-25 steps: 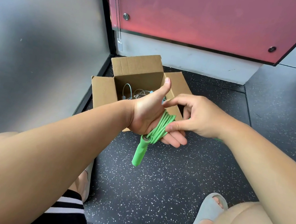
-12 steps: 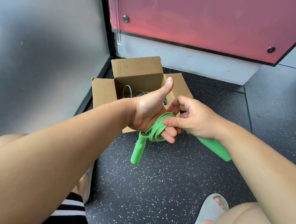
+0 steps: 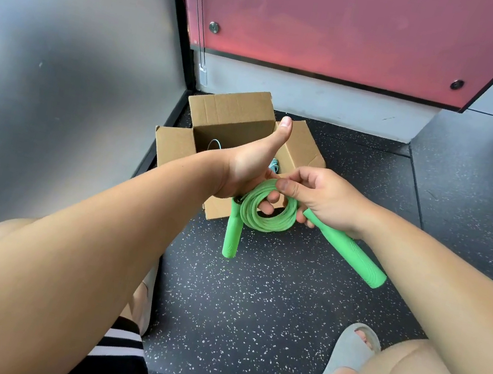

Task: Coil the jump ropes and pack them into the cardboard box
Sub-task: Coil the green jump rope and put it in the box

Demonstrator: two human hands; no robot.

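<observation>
We find the green jump rope (image 3: 267, 218) coiled, held above the floor (image 3: 285, 304) just before the open cardboard box (image 3: 233, 114). The left hand (image 3: 251, 168) has its grip through the coil, thumb raised. The right hand (image 3: 323, 198) has its grip pinching the coil's top.

My forearms reach forward and meet in front of me. My left hand (image 3: 249, 168) stands thumb-up, thumb straight, its fingers (image 3: 269, 204) hooked through the coil of the green jump rope (image 3: 265, 220). My right hand (image 3: 325, 198) pinches the coil's top between thumb and forefinger, the other fingers curled.
</observation>
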